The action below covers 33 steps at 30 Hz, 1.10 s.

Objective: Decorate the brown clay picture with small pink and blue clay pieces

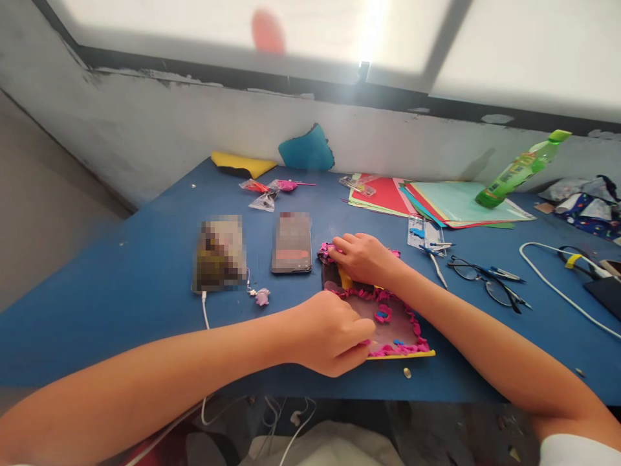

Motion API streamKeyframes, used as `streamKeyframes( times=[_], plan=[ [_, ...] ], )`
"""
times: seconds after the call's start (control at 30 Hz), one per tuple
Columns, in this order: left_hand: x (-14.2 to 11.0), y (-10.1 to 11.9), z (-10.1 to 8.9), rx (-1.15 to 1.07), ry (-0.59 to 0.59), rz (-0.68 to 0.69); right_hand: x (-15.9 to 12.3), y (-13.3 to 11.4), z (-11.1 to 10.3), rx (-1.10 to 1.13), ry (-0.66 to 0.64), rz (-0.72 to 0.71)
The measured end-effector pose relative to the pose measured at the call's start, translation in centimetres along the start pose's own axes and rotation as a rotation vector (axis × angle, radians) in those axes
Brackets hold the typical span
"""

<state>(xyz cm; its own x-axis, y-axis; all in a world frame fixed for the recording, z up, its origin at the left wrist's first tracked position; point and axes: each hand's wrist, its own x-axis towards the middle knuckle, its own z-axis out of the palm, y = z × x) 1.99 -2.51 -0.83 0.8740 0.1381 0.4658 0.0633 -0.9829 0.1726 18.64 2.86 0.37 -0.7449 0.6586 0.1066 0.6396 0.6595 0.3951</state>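
A flat craft piece with a mauve panel (356, 314), a crinkled pink border and a yellow bottom edge lies on the table in front of me. Pink and blue bits decorate its face. My right hand (363, 257) grips its upper part, fingers bent over the dark and pink top edge. Across its lower left side lies my left hand (334, 333), fingers curled into a closed shape by the bottom border. A bit of pink shows at those fingertips; what they pinch is mostly hidden. Both hands cover parts of the piece.
Left of the piece lie a phone (292, 243), a blurred-screen device (219, 254) on a white cable and a small purple charm (262, 297). Glasses (485, 283) and pens lie right. Behind are coloured sheets (388, 197) and a tilted green bottle (521, 169).
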Motion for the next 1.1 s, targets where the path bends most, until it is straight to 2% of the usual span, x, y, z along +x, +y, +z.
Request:
streamKeyframes(
  times=[0.1,0.2,0.3,0.4,0.5,0.63,0.73,0.93,1.1],
  plan=[
    [0.1,0.1,-0.3,-0.028,0.036,-0.028,-0.5,0.6,-0.4,0.115,0.061,0.052],
    [0.4,0.3,-0.9,-0.076,0.081,-0.107,-1.7,1.0,-1.4,0.393,0.247,0.160],
    [0.8,0.2,-1.5,-0.263,0.165,-0.334,-3.4,0.4,-3.0,0.858,0.378,0.288],
    [1.1,0.0,-1.7,-0.578,0.225,-0.572,-4.7,-1.1,-4.3,1.401,0.341,0.441],
    [1.3,-0.4,-1.6,-0.868,0.302,-0.714,-5.1,-2.2,-4.7,1.675,0.356,0.494],
    [1.6,-0.6,-1.7,-1.209,0.463,-0.807,-4.9,-2.7,-4.3,1.810,0.322,0.567],
    [1.9,-0.5,-2.0,-1.373,0.520,-0.862,-4.8,-2.8,-3.9,1.843,0.272,0.603],
    [2.3,-0.7,-2.4,-1.433,0.534,-1.032,-4.6,-2.9,-3.5,1.850,0.273,0.626],
    [2.3,-1.1,-2.5,-1.578,0.568,-1.046,-4.6,-2.9,-3.4,1.833,0.261,0.647]
  ],
)
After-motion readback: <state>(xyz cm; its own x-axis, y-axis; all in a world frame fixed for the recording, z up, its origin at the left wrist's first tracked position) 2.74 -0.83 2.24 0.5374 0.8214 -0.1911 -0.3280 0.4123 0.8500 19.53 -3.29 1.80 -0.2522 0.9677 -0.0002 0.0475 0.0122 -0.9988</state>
